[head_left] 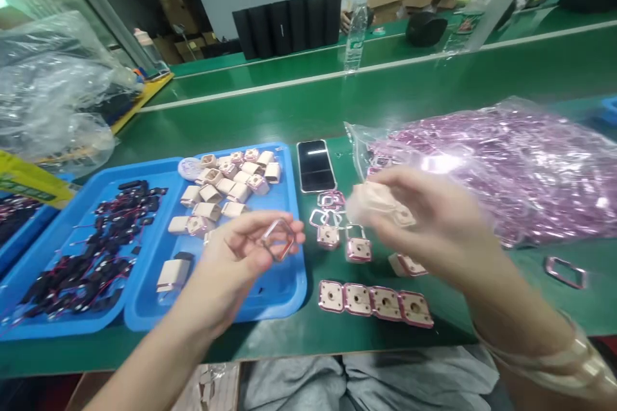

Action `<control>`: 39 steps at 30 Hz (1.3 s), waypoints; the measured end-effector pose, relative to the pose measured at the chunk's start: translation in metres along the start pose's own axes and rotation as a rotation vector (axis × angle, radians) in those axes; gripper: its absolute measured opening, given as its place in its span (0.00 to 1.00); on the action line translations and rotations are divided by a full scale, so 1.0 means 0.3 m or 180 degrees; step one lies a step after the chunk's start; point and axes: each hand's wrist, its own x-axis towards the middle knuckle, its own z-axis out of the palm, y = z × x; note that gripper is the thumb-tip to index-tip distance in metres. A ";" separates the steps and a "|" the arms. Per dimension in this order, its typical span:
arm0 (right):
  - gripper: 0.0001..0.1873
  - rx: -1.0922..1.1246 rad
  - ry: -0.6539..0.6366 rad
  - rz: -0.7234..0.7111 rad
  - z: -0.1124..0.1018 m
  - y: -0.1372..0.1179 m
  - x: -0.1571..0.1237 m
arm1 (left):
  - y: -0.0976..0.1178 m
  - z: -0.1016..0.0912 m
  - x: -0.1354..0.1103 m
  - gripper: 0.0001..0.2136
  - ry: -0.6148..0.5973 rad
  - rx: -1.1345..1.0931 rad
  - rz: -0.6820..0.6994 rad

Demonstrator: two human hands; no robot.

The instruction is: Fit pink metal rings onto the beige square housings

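Note:
My left hand point(243, 247) is closed in a pinch on a pink metal square ring point(278, 239), held above the right part of a blue tray point(270, 289). My right hand point(424, 218) is closed on a beige square block point(380, 202), blurred by motion, above the green table. Below it a row of several beige blocks fitted with pink rings point(376, 300) lies near the table's front edge. A few more ringed blocks point(357, 248) and loose rings point(328, 200) lie between the hands.
The blue tray holds several bare beige blocks point(226, 186). A second blue tray point(53, 250) holds black wired parts point(91, 257). A phone point(315, 165) lies past the rings. A clear bag of pink rings point(506, 167) sits right. A bottle point(355, 32) and a person stand far back.

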 end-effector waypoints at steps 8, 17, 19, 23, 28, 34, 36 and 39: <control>0.25 0.1488 -0.0283 0.0517 0.163 -0.188 -0.227 | -0.074 -0.055 -0.186 0.18 0.0617 0.0444 0.0535; 0.15 0.2908 -0.0568 0.2256 0.290 -0.247 -0.313 | -0.007 -0.113 -0.280 0.20 0.0537 0.1667 0.0997; 0.15 0.3283 -0.0710 0.2575 0.308 -0.253 -0.323 | 0.007 -0.126 -0.294 0.20 0.0410 0.1821 0.1044; 0.18 0.3805 -0.0967 0.2826 0.364 -0.242 -0.352 | 0.016 -0.156 -0.321 0.22 0.0156 0.1993 0.1137; 0.20 0.4087 -0.0683 0.2400 0.431 -0.211 -0.404 | 0.010 -0.175 -0.349 0.23 0.0089 0.2000 0.1108; 0.21 0.3874 -0.0511 0.2209 0.469 -0.199 -0.432 | 0.005 -0.175 -0.363 0.23 0.0094 0.1949 0.1076; 0.21 0.3776 -0.0462 0.2186 0.470 -0.209 -0.422 | 0.001 -0.178 -0.371 0.23 0.0126 0.1945 0.1093; 0.18 0.3653 -0.0358 0.2094 0.461 -0.229 -0.400 | -0.004 -0.183 -0.381 0.22 0.0199 0.1965 0.1122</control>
